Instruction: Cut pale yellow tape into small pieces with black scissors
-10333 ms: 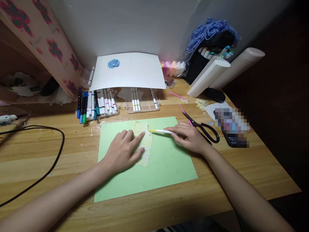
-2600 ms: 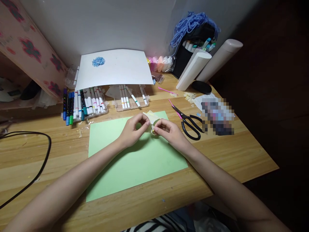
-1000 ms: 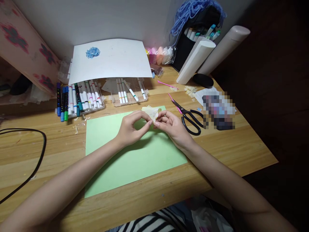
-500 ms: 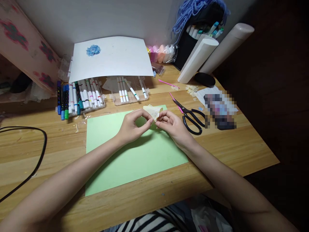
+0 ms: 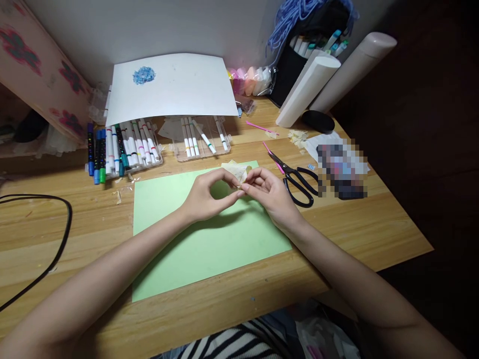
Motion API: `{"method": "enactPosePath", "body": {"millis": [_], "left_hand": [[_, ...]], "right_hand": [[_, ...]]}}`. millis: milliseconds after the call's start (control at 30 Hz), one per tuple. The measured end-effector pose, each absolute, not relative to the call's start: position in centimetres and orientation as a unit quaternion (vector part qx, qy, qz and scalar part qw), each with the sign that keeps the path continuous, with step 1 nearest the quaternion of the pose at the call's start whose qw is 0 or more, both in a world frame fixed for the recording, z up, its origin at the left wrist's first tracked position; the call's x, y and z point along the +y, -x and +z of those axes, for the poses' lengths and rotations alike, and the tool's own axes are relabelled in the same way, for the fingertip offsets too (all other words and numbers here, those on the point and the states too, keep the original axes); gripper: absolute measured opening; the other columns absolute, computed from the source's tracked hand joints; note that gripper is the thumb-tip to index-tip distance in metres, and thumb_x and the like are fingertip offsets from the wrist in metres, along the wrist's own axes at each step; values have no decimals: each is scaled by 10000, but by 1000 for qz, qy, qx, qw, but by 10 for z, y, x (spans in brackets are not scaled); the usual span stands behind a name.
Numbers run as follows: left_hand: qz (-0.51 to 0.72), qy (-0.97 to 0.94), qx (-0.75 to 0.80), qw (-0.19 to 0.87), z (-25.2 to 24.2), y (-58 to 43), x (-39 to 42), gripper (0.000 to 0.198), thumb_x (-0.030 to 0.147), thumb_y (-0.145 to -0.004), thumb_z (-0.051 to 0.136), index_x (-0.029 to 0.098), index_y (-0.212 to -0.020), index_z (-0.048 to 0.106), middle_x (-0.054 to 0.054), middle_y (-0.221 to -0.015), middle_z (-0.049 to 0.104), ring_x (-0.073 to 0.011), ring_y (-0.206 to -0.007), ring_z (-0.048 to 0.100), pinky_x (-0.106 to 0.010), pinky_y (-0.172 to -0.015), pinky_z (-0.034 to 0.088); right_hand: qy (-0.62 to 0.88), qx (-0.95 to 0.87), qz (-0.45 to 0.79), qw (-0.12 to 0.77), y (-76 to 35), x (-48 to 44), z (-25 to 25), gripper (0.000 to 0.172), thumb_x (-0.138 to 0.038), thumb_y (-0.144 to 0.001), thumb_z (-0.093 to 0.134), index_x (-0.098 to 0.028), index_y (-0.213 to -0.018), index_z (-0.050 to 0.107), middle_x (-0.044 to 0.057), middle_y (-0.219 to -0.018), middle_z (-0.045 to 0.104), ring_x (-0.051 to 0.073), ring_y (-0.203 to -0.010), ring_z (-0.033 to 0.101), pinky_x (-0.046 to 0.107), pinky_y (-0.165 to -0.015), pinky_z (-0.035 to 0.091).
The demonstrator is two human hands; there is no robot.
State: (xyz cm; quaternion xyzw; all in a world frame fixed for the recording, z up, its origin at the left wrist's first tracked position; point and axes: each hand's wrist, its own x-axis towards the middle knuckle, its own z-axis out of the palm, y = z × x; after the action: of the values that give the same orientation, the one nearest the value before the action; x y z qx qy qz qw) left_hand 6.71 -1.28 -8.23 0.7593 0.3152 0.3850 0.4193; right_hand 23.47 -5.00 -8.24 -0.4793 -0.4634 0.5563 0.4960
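A small, crumpled, pale-yellow piece, thin like paper or tape, is pinched between my two hands above the far edge of a light green sheet. My left hand has thumb and forefinger closed on its lower edge, forming a ring. From the other side, my right hand grips it with thumb and curled fingers. The fingertips of both hands meet at the piece's lower corner and partly cover it. Black-handled scissors lie to the right of my right hand, blades slightly apart.
Behind the green sheet, markers fill clear cases, and a white sheet with a blue patch rests over them. Pale scraps, a pink stick, a pixelated dark object and white bottles are on the right. A black cable loops at left.
My left thumb has shifted right, bringing its tip against my right fingertips. The piece has tilted slightly and remains held. The camera view has moved a little.
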Motion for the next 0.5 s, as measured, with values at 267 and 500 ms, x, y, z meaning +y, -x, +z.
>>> {"method": "enactPosePath", "body": {"millis": [267, 500], "left_hand": [[385, -743, 327, 438, -85, -66, -11, 155, 303, -838, 563, 171, -783, 625, -33, -783, 667, -146, -738, 599, -277, -725, 465], [391, -692, 330, 510, -89, -66, -7, 170, 313, -801, 617, 154, -742, 640, -47, -780, 655, -152, -747, 588, -287, -742, 449]], "right_hand": [[490, -465, 553, 488, -234, -50, -78, 211, -354, -757, 666, -208, -806, 521, -14, -742, 566, 123, -712, 560, 275, -714, 473], [506, -526, 480, 486, -231, -54, -78, 224, -289, -725, 698, -201, -771, 497, -14, -768, 525, 119, -717, 539, 253, -679, 475]]}}
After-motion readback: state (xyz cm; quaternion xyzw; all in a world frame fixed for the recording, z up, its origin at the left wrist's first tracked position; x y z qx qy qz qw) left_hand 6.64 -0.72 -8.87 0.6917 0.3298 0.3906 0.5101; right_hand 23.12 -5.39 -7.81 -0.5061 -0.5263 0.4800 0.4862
